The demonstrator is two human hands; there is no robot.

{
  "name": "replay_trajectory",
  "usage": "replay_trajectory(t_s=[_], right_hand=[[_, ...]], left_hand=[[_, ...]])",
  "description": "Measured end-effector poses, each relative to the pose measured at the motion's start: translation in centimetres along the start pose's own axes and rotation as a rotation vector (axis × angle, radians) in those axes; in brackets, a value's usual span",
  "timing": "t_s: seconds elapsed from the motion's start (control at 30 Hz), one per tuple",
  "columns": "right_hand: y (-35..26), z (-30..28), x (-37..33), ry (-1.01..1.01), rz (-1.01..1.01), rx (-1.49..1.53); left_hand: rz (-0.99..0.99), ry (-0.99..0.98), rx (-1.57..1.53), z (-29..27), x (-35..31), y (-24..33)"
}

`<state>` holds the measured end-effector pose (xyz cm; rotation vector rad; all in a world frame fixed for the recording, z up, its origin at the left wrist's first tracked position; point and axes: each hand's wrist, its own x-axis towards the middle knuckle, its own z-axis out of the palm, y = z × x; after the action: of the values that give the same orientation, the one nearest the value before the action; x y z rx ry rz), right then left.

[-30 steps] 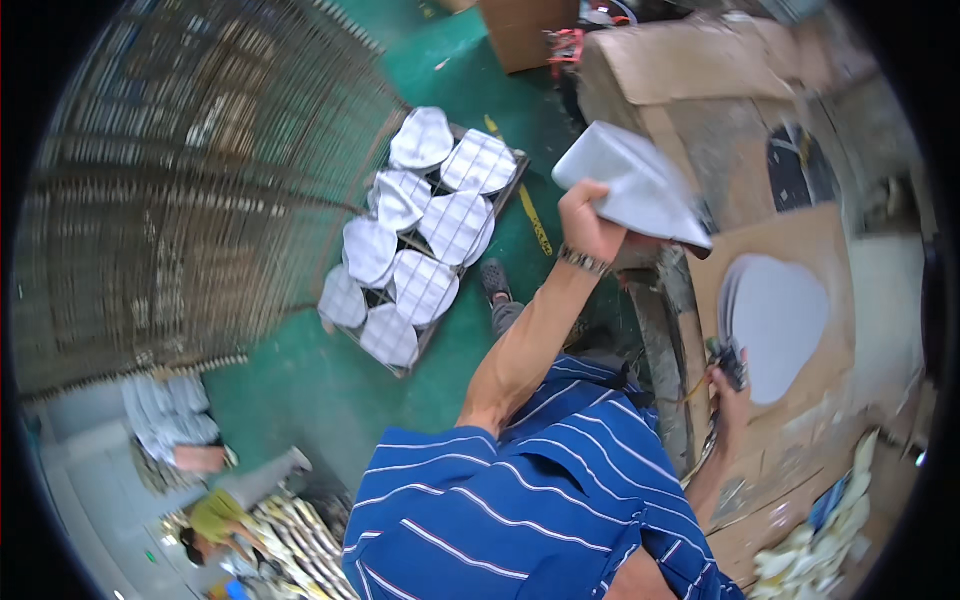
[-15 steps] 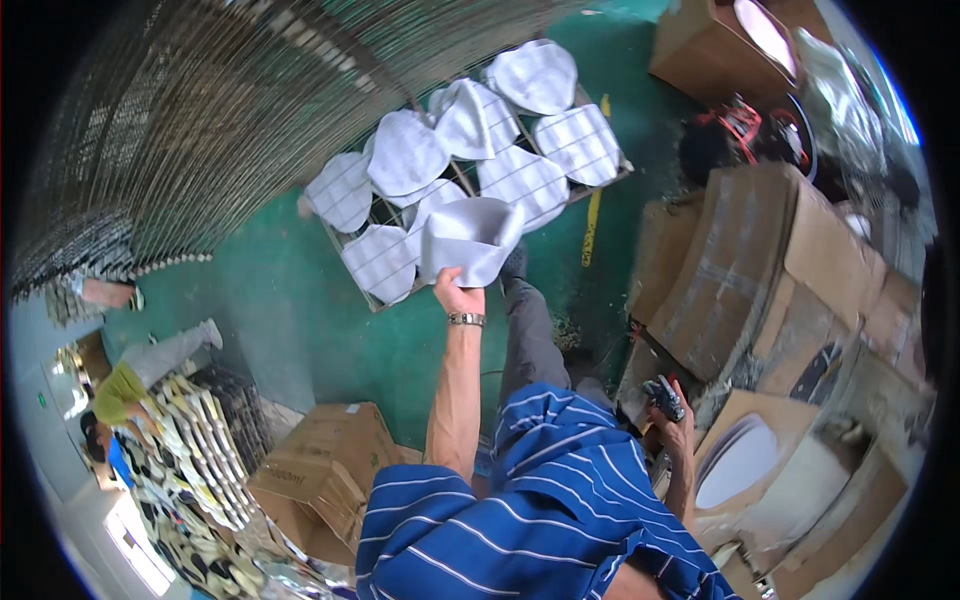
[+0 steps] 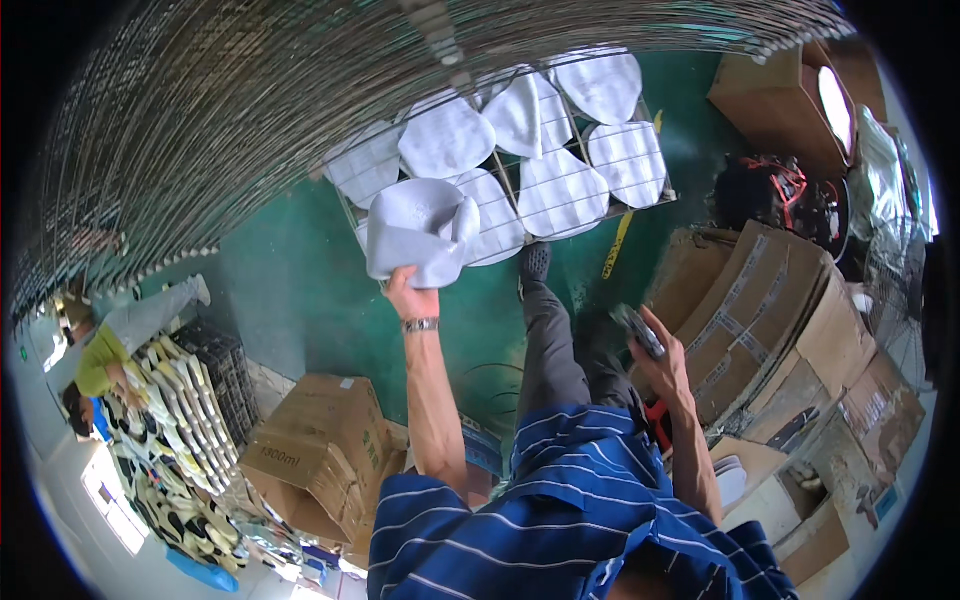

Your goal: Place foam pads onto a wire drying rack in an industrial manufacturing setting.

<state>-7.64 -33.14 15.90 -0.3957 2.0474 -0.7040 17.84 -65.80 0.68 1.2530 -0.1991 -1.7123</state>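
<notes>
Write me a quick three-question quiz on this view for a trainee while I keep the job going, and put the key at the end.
1. Multiple choice: what does the left hand hold?
A) a cardboard carton
B) a curled pale piece
C) a yellow strip

2. True or false: the right hand holds a dark handheld object.

3. Fill in the blank: the floor around the wire rack bearing more pale pieces is coloured ____.

Key:
1. B, gripped at its near edge.
2. True.
3. Green.
</notes>
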Motion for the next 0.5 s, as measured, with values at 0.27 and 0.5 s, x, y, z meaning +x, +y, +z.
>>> replay_trajectory(t_s=[0.27, 0.5], right_hand=[[-8.6, 0.2, 8.2, -0.193, -0.483, -0.054], [-3.9, 6.9, 15.6, -0.24, -0.456, -0.588]], left_hand=[[-0.141, -0.162, 0.396, 4.2, -11.5, 2.8], [-0.18, -0.141, 0.477, 5.7, -18.2, 5.4]])
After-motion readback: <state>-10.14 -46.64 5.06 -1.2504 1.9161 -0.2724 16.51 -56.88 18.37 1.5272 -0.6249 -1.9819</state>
